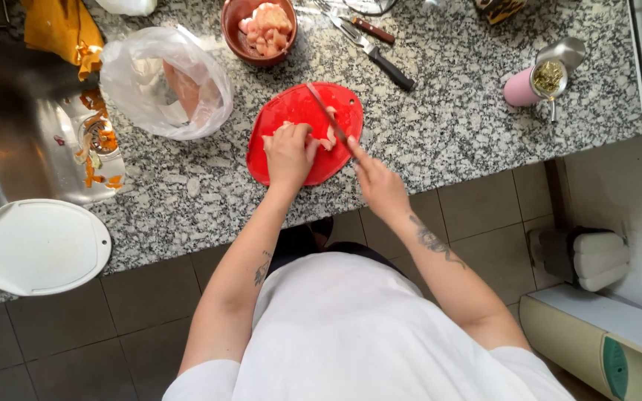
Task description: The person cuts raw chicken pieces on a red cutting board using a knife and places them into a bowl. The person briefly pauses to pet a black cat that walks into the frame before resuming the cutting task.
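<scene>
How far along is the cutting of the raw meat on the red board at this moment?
Done: a brown bowl already holds cut pale pieces. In hand: the left hand pins meat on the red cutting board while the right hand works a knife through it. Left: more meat seems to sit in the plastic bag.

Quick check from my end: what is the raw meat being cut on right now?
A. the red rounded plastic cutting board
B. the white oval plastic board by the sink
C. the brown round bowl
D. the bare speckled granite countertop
A: the left hand presses pale raw meat pieces onto the red rounded plastic cutting board, while the right hand holds the knife over it.
</scene>
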